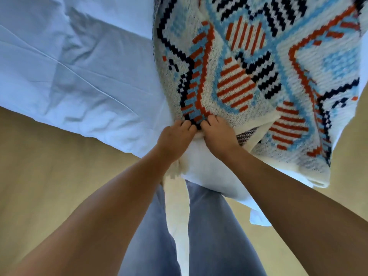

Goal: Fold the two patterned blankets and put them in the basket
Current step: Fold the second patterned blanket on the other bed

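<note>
Bunched at its near edge in the left hand (175, 136) and the right hand (219, 134), side by side and almost touching, fingers of both curled tight into the knit: a patterned blanket (239, 76) in orange, pale blue and navy. Spread away from the hands and off to their right across the white-sheeted bed (79, 66), with a turned-over flap just right of the right hand and a corner hanging past the mattress edge.

Gripped close together at one spot, probably to gather an edge before drawing it out or lifting it into a first fold. Held low against the bed, seemingly to keep the rest of the cloth lying flat.

Below the wrists, blue trousers (209, 226) and a pale floor (39, 176). No basket in view, and no certain sign of the second blanket. Striped cloth peeking from under the flap possibly just the reverse side. Folding judged barely begun.
</note>
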The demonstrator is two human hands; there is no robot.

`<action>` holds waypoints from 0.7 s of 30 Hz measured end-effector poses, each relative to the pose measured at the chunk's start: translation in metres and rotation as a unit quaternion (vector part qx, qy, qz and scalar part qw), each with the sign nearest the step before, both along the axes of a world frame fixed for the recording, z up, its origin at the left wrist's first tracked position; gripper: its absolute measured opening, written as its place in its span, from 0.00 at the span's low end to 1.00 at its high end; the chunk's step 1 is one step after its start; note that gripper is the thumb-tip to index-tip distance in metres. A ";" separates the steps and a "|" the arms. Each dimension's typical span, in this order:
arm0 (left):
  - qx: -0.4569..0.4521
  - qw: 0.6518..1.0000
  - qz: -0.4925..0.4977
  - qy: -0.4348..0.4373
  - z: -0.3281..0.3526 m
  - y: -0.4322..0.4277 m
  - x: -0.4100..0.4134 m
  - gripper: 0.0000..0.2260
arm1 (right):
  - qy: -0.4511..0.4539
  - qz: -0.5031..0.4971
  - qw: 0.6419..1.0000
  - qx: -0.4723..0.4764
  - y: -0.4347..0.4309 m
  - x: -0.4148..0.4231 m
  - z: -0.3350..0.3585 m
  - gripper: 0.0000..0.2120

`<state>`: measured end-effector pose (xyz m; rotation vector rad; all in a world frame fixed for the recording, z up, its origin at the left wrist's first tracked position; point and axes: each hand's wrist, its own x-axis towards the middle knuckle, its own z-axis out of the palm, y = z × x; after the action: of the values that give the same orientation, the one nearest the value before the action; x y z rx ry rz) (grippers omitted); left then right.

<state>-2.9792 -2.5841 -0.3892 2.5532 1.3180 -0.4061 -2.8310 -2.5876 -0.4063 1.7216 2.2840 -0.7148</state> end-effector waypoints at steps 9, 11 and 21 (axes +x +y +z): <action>0.024 0.991 -0.133 -0.007 0.032 0.065 -0.158 0.12 | 0.070 -0.109 0.991 -0.033 0.000 -0.144 0.016 0.11; 0.023 0.991 -0.132 0.005 0.043 0.082 -0.215 0.14 | 0.096 -0.147 0.983 -0.044 0.006 -0.194 0.023 0.11; 0.082 0.984 -0.060 0.147 0.034 0.135 -0.377 0.17 | 0.146 -0.128 0.981 -0.016 0.059 -0.353 0.022 0.11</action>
<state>-3.3564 -2.4490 -0.3556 2.8034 1.3455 -0.7514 -3.1840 -2.5286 -0.3841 2.0378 2.2313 -1.1160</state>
